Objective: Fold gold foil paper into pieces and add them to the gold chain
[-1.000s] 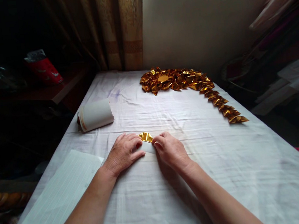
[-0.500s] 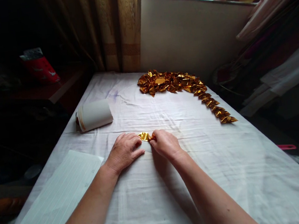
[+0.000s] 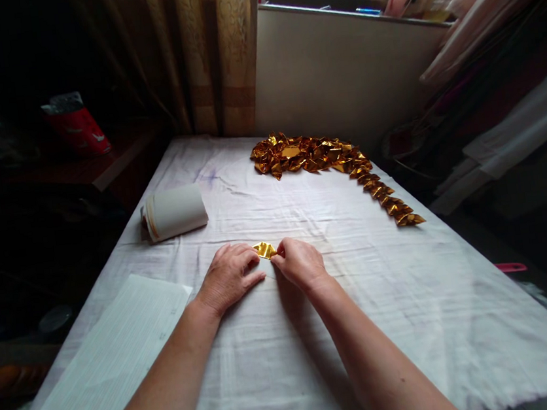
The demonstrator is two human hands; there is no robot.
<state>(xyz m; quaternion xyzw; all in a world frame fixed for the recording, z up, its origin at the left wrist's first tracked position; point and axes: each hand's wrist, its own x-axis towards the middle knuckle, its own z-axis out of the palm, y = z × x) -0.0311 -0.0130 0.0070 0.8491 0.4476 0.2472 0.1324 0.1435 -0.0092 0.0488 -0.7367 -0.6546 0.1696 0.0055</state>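
Observation:
A small sheet of gold foil paper [image 3: 264, 250] with a whitish part [image 3: 267, 268] toward me lies on the cloth between my hands. My left hand [image 3: 230, 274] rests over its left side, fingers curled on it and thumb along the near edge. At the right corner, my right hand [image 3: 300, 261] pinches the foil between thumb and fingers. A long curved string of folded gold foil pieces [image 3: 317, 151] lies at the far side of the table, its tail running toward the right edge.
A white-covered table [image 3: 415, 320] stands before me. To the left are a thick paper roll [image 3: 178, 210] on its side and a printed sheet [image 3: 117, 354] partly under my left forearm. Beyond the table's left edge, a red container [image 3: 78, 130] stands on a dark cabinet.
The foil's right corner has been folded in further by my right hand, giving a slanted edge. My left hand stays put. The view has tilted slightly up.

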